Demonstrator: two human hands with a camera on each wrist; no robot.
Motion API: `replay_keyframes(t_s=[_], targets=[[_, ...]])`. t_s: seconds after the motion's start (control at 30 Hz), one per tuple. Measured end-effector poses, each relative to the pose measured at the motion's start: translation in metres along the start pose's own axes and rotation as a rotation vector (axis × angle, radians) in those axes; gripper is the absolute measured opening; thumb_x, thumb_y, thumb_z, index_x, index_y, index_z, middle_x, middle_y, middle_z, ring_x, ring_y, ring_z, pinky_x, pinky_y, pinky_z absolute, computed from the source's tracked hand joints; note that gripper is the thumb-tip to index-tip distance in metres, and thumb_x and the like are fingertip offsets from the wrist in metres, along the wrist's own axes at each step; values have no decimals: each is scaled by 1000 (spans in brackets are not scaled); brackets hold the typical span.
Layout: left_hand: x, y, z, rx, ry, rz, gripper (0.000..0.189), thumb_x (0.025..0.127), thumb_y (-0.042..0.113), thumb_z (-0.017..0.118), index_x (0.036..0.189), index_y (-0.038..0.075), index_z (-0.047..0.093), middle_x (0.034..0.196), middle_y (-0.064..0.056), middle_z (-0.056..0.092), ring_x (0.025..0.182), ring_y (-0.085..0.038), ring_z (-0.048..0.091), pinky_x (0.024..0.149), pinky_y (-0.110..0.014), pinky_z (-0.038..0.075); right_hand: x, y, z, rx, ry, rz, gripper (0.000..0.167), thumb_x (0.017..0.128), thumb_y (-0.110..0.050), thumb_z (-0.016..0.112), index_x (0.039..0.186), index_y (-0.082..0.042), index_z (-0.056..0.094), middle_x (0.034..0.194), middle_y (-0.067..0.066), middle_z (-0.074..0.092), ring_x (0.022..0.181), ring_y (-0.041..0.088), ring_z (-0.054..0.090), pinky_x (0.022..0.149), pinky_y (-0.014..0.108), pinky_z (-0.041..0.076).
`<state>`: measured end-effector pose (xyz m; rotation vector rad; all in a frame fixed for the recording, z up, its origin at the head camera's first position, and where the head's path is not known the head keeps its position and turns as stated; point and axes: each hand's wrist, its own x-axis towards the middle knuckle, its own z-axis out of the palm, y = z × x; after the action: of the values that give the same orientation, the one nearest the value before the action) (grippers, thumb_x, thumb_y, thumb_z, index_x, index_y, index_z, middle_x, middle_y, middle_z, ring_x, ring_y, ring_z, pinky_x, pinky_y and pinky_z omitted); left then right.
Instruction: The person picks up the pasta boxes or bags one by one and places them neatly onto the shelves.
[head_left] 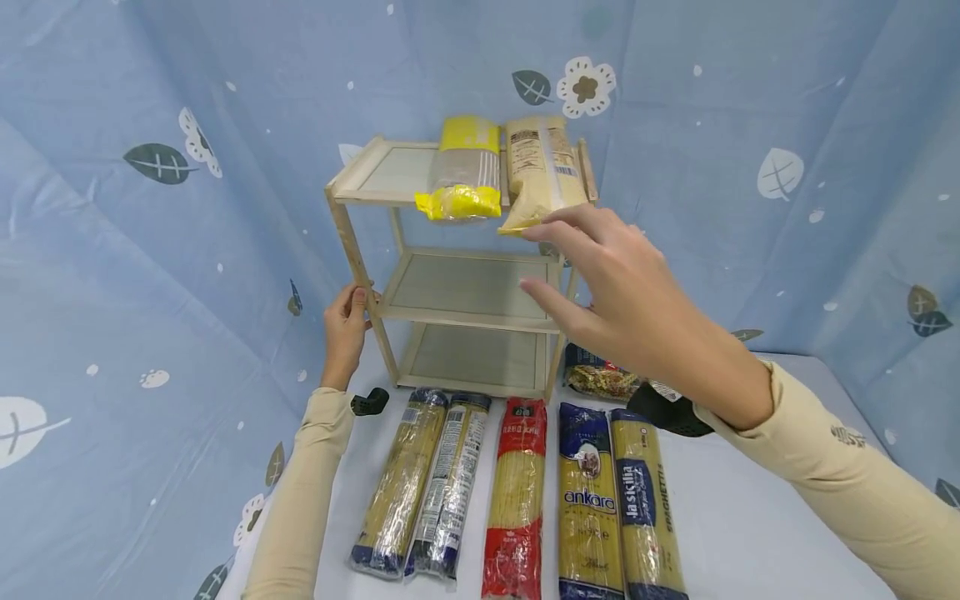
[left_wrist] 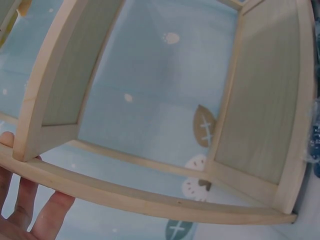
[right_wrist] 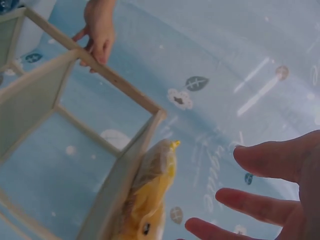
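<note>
A wooden three-tier shelf rack (head_left: 468, 316) stands against the curtain. My left hand (head_left: 347, 327) holds its left front post at the middle tier; in the left wrist view, its fingers (left_wrist: 55, 212) curl behind the post. On the top tier lie a yellow-ended bag (head_left: 467, 167) and, to its right, a cream-coloured bag (head_left: 542, 167) with printing and a barcode; their contents are unclear. My right hand (head_left: 611, 279) is in front of the cream bag's near end, fingers spread. In the right wrist view, nothing lies between its fingers (right_wrist: 260, 205), apart from the bagged goods.
Before the rack lie two spaghetti packs (head_left: 401, 483) (head_left: 453, 483) at left, a red pasta pack (head_left: 516, 500), an ankara pack (head_left: 590, 500) and a la sicilia spaghetti pack (head_left: 647, 500). A dark pasta bag (head_left: 600, 375) lies right of the rack. Blue patterned curtain (head_left: 750, 100) surrounds the white table (head_left: 735, 517).
</note>
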<state>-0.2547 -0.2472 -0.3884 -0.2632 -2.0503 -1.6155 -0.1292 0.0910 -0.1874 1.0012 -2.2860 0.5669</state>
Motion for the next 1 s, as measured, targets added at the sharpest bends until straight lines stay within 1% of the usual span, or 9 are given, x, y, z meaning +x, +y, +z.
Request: replay_keyframes(t_s=[0.1, 0.23, 0.53, 0.77, 0.9, 1.0], targets=[[0, 1, 0, -1, -1, -6, 37, 103, 26, 40, 125, 2, 58, 108, -25, 60, 105, -35, 58, 79, -57, 50, -14, 4, -3, -6, -15, 14, 37, 88, -23, 68, 120, -5, 62, 118, 13, 58, 110, 31, 52, 89, 52, 41], [-1, 0, 1, 1, 3, -12, 37, 103, 25, 40, 125, 2, 58, 109, -26, 60, 106, -34, 57, 80, -56, 50, -31, 10, -5, 1, -42, 54, 38, 88, -21, 69, 121, -7, 61, 120, 13, 57, 111, 32, 52, 88, 53, 43], [-1, -1, 2, -3, 4, -21, 36, 103, 24, 39, 125, 3, 58, 109, -27, 59, 106, -35, 57, 80, -55, 51, -72, 18, -10, 1, -84, 107, 41, 85, -18, 71, 124, -11, 61, 122, 11, 56, 111, 31, 52, 81, 52, 45], [-2, 0, 1, 0, 13, -24, 36, 103, 26, 39, 124, 2, 59, 108, -27, 60, 106, -35, 57, 80, -53, 52, -102, 25, -15, -28, -91, 153, 42, 83, -19, 74, 122, -14, 61, 122, 9, 56, 110, 30, 53, 80, 53, 46], [-2, 1, 1, 1, 16, -25, 37, 103, 26, 39, 123, 2, 59, 108, -27, 60, 106, -36, 57, 80, -52, 52, -119, 32, -16, -45, -106, 199, 45, 81, -18, 76, 123, -14, 61, 121, 8, 56, 105, 31, 55, 75, 52, 48], [-2, 2, 3, -2, 4, -22, 37, 103, 27, 40, 123, 2, 58, 108, -27, 59, 105, -36, 57, 80, -54, 51, -133, 36, -16, -55, -125, 232, 46, 80, -19, 77, 122, -13, 61, 120, 10, 57, 101, 34, 57, 71, 54, 48]])
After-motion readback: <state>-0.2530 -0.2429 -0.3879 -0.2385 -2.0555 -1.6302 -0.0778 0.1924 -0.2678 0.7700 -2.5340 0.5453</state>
